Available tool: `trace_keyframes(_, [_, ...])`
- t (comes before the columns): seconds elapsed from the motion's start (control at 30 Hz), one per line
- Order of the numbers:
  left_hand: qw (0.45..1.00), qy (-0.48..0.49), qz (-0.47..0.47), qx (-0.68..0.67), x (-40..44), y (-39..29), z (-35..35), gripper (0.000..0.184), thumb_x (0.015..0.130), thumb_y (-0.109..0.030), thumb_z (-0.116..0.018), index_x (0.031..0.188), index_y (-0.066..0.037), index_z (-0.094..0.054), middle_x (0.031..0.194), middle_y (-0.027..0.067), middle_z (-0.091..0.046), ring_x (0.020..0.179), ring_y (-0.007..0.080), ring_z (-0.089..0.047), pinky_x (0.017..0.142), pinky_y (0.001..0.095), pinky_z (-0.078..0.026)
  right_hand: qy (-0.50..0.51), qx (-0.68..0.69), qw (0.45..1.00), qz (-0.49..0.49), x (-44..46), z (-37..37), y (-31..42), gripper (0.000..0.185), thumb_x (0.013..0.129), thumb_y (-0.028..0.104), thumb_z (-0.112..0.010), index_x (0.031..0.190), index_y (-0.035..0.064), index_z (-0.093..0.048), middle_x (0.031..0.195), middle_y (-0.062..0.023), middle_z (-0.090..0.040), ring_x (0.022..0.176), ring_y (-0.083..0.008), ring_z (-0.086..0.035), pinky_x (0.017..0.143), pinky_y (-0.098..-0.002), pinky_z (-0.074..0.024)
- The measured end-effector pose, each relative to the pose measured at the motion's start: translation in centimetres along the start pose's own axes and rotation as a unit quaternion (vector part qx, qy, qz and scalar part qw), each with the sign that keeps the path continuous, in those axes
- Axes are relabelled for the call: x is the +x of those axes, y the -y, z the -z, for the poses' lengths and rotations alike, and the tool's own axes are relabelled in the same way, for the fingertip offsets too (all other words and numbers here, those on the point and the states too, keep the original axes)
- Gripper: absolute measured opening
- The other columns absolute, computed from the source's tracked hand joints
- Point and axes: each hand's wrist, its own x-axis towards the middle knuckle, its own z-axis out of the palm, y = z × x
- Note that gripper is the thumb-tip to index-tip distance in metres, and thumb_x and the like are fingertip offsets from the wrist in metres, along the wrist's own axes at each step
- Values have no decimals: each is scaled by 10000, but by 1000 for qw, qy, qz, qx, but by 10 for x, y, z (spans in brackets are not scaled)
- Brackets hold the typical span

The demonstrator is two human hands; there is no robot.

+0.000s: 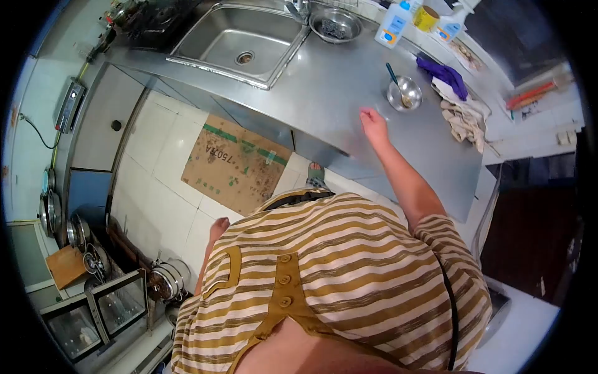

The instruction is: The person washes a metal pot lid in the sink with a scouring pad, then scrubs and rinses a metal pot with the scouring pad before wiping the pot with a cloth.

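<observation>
My right hand (374, 124) is over the steel counter (330, 93), its fingers curled together with nothing seen in them. Close to it stands a small metal bowl (416, 91) with a dark-handled spoon (392, 76) leaning in it. Beyond the bowl lie a purple cloth (445, 76) and a crumpled beige cloth (466, 123). My left hand (218, 229) hangs low beside my striped shirt (349, 262), above the floor. It is small in view and partly hidden by the shirt; its fingers look curled, with nothing seen in them.
A steel sink (274, 37) is set into the counter, beside a larger metal bowl (336, 38) holding something dark. Bottles (393, 25) stand along the back. Flattened cardboard (233, 162) covers part of the tiled floor. Pots (168, 279) and a glass-fronted cabinet (121, 302) are at lower left.
</observation>
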Motion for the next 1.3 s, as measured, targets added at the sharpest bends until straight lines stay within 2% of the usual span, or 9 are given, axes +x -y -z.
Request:
trace_keyframes(0.1, [997, 20, 50, 55, -6, 7, -24, 300, 856, -240, -539, 1049, -17, -594, 843, 98, -635, 686, 162, -605, 596, 291, -487, -59, -71, 988, 127, 82, -25, 8, 315, 821, 169, -566, 1118, 64, -559, 966, -112, -611, 863, -221, -594, 773, -324, -466])
trace_keyframes(0.23, [988, 41, 110, 99, -16, -8, -46, 301, 857, -243, -538, 1051, -20, -594, 854, 100, -634, 693, 168, -606, 598, 296, -488, -23, -121, 985, 120, 165, -30, 72, 377, 788, 118, -588, 1156, 64, -525, 1099, -137, -552, 1037, -270, -532, 882, -336, -432])
trace_keyframes(0.3, [985, 38, 138, 94, -18, -24, -50, 301, 858, -245, -538, 1051, -22, -595, 860, 101, -634, 696, 171, -607, 599, 298, -488, -54, -147, 954, 257, 222, -43, 70, 463, 754, 121, -602, 1203, 101, -495, 1237, -163, -463, 1143, -308, -450, 954, -366, -385])
trace_keyframes(0.5, [981, 22, 178, 81, -9, -65, -51, 302, 859, -250, -536, 1053, -26, -595, 876, 104, -633, 706, 180, -608, 603, 305, -490, -7, -308, 940, 144, 333, -76, 70, 590, 768, 169, -597, 1315, 224, -386, 1360, -118, -344, 1196, -324, -398, 979, -421, -366])
trace_keyframes(0.7, [978, 16, 191, 84, 6, -81, -41, 303, 861, -256, -535, 1055, -31, -596, 893, 107, -631, 716, 189, -609, 606, 312, -491, 99, -425, 900, 8, 366, -88, 81, 553, 782, 220, -606, 1298, 230, -407, 1282, -110, -463, 1188, -288, -438, 942, -417, -398])
trace_keyframes(0.93, [977, 48, 163, 126, 41, -81, -10, 304, 863, -262, -533, 1057, -37, -596, 913, 110, -630, 727, 199, -610, 611, 320, -492, 65, -485, 870, 65, 356, -75, 89, 375, 729, 171, -624, 1099, 158, -569, 1015, -107, -611, 973, -288, -582, 820, -415, -461])
trace_keyframes(1.0, [977, 62, 145, 142, 56, -78, 6, 304, 863, -264, -533, 1057, -38, -596, 918, 111, -630, 730, 202, -611, 612, 322, -492, -145, -358, 908, 166, 337, -64, 106, 274, 711, 158, -620, 981, 114, -610, 997, -126, -612, 941, -277, -592, 776, -410, -475])
trace_keyframes(1.23, [945, 166, 31, 279, 186, -90, 72, 306, 865, -271, -531, 1059, -44, -597, 938, 115, -628, 742, 212, -612, 616, 330, -493, -46, -128, 990, -50, 245, -42, 93, 349, 719, 274, -645, 953, 23, -584, 796, -99, -623, 751, -217, -585, 685, -351, -467])
trace_keyframes(1.3, [919, 201, -7, 339, 242, -108, 76, 306, 866, -272, -530, 1060, -46, -597, 943, 116, -628, 745, 215, -612, 617, 332, -494, -6, 237, 959, -157, 163, -33, 111, 342, 798, 265, -621, 1070, 79, -531, 967, -30, -575, 858, -163, -541, 751, -344, -449])
